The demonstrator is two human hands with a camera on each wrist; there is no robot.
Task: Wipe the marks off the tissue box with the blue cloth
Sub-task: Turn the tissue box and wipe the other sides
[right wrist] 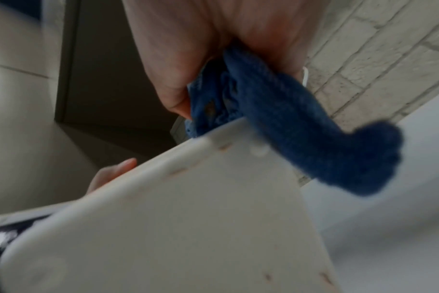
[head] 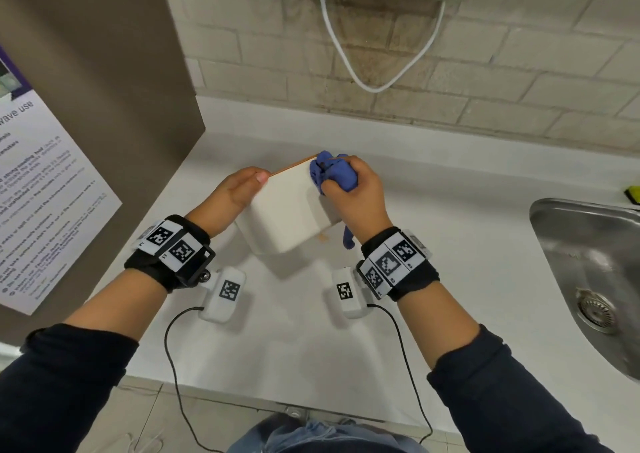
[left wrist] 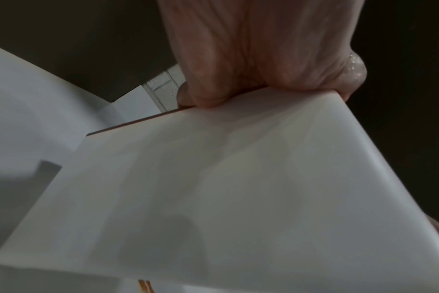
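Note:
A white tissue box [head: 287,210] with a thin wooden edge at its far side is tilted up off the white counter [head: 433,244]. My left hand [head: 239,189] grips its left side, thumb on the upper face; the left wrist view shows the box [left wrist: 226,188] filling the frame under my left hand [left wrist: 251,59]. My right hand [head: 353,189] holds the bunched blue cloth [head: 330,173] pressed on the box's far right corner. In the right wrist view the blue cloth [right wrist: 301,134] hangs over the box [right wrist: 188,228], whose side bears small brownish marks.
A steel sink [head: 595,279] lies at the right, with a yellow sponge [head: 633,193] behind it. A brown cabinet side [head: 104,89] with a printed notice [head: 38,193] stands at the left. A white cable [head: 374,71] hangs on the brick wall.

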